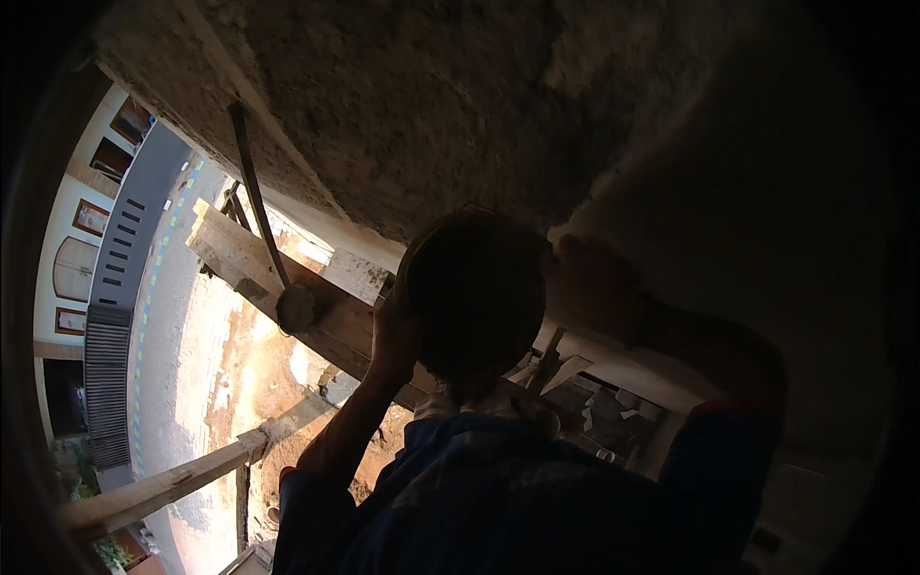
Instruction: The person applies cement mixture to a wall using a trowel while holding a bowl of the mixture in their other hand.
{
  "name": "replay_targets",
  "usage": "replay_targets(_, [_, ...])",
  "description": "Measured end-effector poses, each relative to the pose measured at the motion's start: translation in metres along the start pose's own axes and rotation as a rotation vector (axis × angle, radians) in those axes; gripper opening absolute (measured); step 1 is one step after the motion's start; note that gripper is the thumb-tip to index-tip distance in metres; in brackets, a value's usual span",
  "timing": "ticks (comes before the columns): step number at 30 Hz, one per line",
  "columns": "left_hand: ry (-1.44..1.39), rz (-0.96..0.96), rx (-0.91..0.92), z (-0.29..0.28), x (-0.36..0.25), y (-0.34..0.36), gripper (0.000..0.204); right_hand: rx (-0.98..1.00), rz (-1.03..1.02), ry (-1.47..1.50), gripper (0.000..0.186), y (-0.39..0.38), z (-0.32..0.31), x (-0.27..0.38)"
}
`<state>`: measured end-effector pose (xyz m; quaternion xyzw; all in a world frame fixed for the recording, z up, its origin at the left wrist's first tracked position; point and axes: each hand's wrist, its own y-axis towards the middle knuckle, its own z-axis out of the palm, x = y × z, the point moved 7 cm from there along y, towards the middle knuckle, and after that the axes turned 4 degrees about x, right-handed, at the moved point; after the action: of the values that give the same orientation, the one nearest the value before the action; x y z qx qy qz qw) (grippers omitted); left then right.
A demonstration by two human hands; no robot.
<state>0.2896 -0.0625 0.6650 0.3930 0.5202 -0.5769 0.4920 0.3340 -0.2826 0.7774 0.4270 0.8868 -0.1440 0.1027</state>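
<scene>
A round, bucket-like container [479, 302] is sitting in the middle of the view, right in front of the person's chest and just below a rough, dark overhead surface [441, 115]. It is showing as an almost black disc, its rim curving smoothly and its lower left edge catching only a faint brownish line. The inside is lying in such deep shade that its contents, colour and material are staying unreadable (the glare from the street is not helping).

The left hand [395, 335] is gripping the container's left side, its fingers closing against the wall near the rim while the forearm is rising from below. The right hand [592, 283] is curling at the upper right edge, its elbow bending out to the side; the shadow is hiding its fingers, so I cannot tell whether it is holding the rim or only resting beside it.

To the left, a wooden plank [225, 251] is running diagonally behind the left hand, and a slim dark pole [254, 192] is slanting down to a round greyish piece [295, 309] over it. Lower down, a timber beam [182, 487] is crossing above sunlit ground.
</scene>
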Motion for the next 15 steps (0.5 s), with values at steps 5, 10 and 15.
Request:
replay_targets(5, [0.199, -0.028, 0.042, 0.015, -0.013, 0.014, 0.047, 0.027, -0.017, -0.127, 0.017, 0.007, 0.049, 0.006])
replay_targets(10, [0.094, 0.024, 0.146, 0.042, -0.026, 0.015, 0.055, 0.132, 0.126, 0.574, 0.020, -0.018, 0.137, 0.011])
replay_targets(15, [0.394, -0.082, 0.141, 0.039, -0.009, 0.017, 0.057, 0.097, -0.193, 0.889, 0.029, -0.030, 0.174, 0.050])
